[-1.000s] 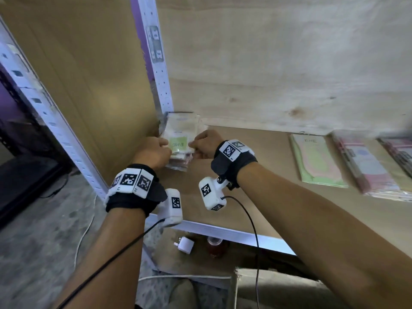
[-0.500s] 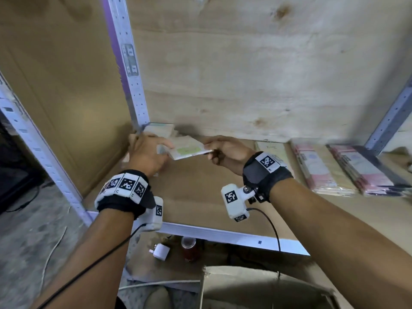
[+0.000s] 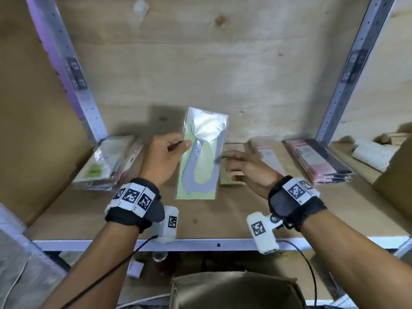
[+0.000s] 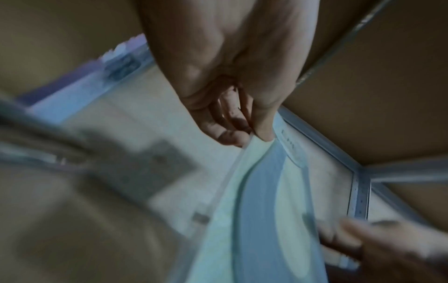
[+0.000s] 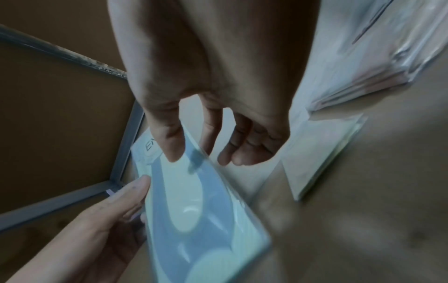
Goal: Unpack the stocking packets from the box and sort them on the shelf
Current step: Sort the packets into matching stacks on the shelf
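Observation:
A stocking packet (image 3: 200, 157), pale green with a grey-blue sock shape under clear wrap, is held upright above the shelf board (image 3: 223, 219). My left hand (image 3: 181, 144) pinches its left edge between thumb and fingers, which shows close up in the left wrist view (image 4: 247, 136). My right hand (image 3: 225, 162) is at the packet's right edge. Its thumb lies on the packet's (image 5: 194, 201) face and its index finger sits behind the clear margin (image 5: 194, 153). The brown box (image 3: 236, 288) stands below the shelf's front rail.
A stack of green packets (image 3: 107, 161) lies at the shelf's left end. Another green packet (image 3: 231, 166) and two pink stacks (image 3: 269, 157) (image 3: 318, 161) lie to the right. White rolls (image 3: 372, 155) and a cardboard wall (image 3: 396, 175) sit far right. Metal uprights (image 3: 66, 63) (image 3: 347, 70) flank the bay.
Both hands have come away from the left stack towards the middle of the shelf, carrying one packet. It has turned from lying flat to standing upright, face towards me.

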Motion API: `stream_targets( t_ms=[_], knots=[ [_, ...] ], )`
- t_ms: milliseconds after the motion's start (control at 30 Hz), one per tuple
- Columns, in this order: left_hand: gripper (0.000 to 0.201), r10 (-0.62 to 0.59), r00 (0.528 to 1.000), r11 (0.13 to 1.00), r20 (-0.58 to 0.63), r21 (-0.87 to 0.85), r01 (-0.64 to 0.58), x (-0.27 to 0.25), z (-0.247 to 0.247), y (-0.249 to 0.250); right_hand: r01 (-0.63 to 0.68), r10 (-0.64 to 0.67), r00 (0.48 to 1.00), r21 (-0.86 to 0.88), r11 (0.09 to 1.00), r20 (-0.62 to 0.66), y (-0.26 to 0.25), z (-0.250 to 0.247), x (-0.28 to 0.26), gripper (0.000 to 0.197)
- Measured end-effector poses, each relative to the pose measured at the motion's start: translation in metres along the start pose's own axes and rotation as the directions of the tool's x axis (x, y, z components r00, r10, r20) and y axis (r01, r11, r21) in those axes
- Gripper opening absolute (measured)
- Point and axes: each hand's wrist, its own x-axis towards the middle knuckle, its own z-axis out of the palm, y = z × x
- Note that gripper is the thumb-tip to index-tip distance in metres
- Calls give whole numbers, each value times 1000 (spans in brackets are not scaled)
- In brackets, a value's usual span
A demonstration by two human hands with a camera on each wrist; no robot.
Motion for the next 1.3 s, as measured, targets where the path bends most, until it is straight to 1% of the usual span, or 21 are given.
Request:
stream_targets(
  t_ms=[67, 133, 167, 200, 233, 267, 333, 400, 500, 600, 667, 700, 767, 867, 933, 967, 1033, 1100, 1167, 1233, 1300],
  knots=[
    [12, -139, 990, 978, 6, -156, 138, 1, 17, -7, 21, -17, 999, -139, 990, 27, 8, -5, -3, 14],
    [9, -285, 956, 914, 64, -283, 291, -1, 32, -15, 22, -18, 1000, -173, 985, 25, 15, -13, -2, 11],
    [6, -337, 935, 878, 110, -323, 354, 0, 37, -20, 17, -14, 1000, -161, 987, 18, 19, -18, -1, 15],
    [6, -374, 915, 850, 151, -340, 403, 0, 42, -23, 9, -7, 1000, -154, 988, 16, 22, -23, 0, 26],
    [10, -405, 898, 827, 173, -349, 440, 2, 45, -25, 0, 6, 999, -164, 986, 35, 24, -27, 1, 33],
    [16, -430, 885, 804, 177, -370, 465, 4, 47, -28, -2, 14, 998, -178, 984, 66, 25, -31, 2, 31],
    [23, -477, 864, 739, 159, -459, 493, 11, 49, -31, -22, 47, 991, -195, 981, 126, 26, -37, 2, 19],
    [26, -536, 836, 690, 117, -510, 514, 17, 49, -33, -38, 76, 983, -216, 976, 167, 29, -43, 3, 24],
    [37, -596, 799, 717, 83, -393, 575, 23, 49, -43, -23, 69, 985, -269, 963, 160, 33, -50, 5, 26],
    [43, -593, 802, 774, 67, -226, 591, 21, 55, -49, -52, 77, 992, -234, 971, 98, 38, -55, 9, 33],
    [43, -591, 805, 783, 52, -203, 588, 20, 59, -51, -64, 81, 995, -240, 969, 60, 41, -58, 10, 33],
    [40, -599, 799, 770, 51, -236, 592, 20, 61, -51, -62, 77, 996, -255, 965, 48, 43, -59, 11, 29],
    [34, -635, 770, 710, 66, -345, 614, 18, 64, -50, -50, 63, 997, -275, 960, 39, 45, -59, 12, 23],
    [30, -674, 727, 604, 130, -470, 644, 13, 66, -49, -41, 54, 997, -232, 972, 53, 48, -59, 11, 24],
    [38, -691, 701, 570, 176, -463, 679, 10, 65, -50, -38, 49, 997, -189, 981, 52, 47, -60, 9, 26],
    [40, -695, 694, 574, 188, -437, 693, 10, 65, -51, -34, 43, 998, -183, 983, 50, 46, -60, 8, 26],
    [42, -690, 705, 615, 164, -380, 691, 10, 64, -52, -29, 40, 998, -194, 981, 54, 44, -61, 8, 26],
    [51, -674, 731, 677, 109, -305, 670, 13, 64, -51, -35, 51, 997, -230, 972, 63, 43, -63, 7, 27],
    [58, -639, 764, 733, 91, -228, 640, 14, 64, -49, -55, 79, 994, -267, 962, 78, 43, -65, 6, 26],
    [54, -600, 792, 775, 113, -164, 610, 14, 64, -48, -80, 110, 989, -273, 959, 97, 42, -65, 4, 28],
    [45, -608, 781, 757, 143, -192, 624, 12, 63, -47, -88, 122, 986, -275, 957, 110, 41, -65, 3, 30]
  ],
)
